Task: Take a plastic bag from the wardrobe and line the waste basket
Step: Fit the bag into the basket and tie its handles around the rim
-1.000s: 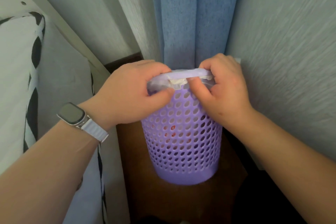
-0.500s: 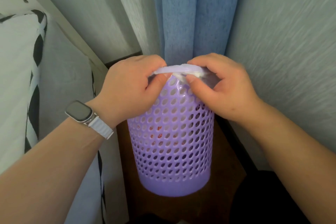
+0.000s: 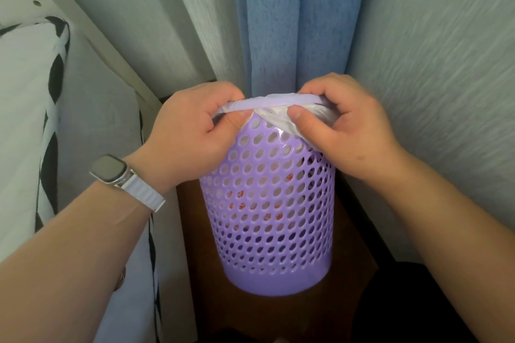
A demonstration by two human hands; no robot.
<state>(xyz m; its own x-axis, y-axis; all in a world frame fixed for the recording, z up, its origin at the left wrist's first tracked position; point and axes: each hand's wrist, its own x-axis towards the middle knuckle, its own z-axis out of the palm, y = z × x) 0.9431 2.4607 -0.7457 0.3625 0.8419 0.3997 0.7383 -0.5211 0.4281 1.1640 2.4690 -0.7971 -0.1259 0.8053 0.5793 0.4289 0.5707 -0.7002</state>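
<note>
A purple perforated waste basket (image 3: 267, 203) stands on a brown wooden floor, tilted with its rim toward me. A thin white plastic bag (image 3: 274, 114) is stretched over the near rim and folds down the outside on the right. My left hand (image 3: 192, 133) pinches the bag against the rim's left side. At the rim's right side my right hand (image 3: 342, 125) grips the bag's folded edge, thumb pressing it onto the basket wall. Red-printed bag material shows through the holes inside the basket.
A blue curtain (image 3: 278, 22) hangs right behind the basket. A textured wall (image 3: 432, 78) is close on the right. On the left a white cushion with black stripes (image 3: 33, 120) lies on a bed. The floor gap around the basket is narrow.
The basket has come nearer and more upright in view. My right hand has pulled the bag's edge further down over the rim's right side; the left hand stays on the rim.
</note>
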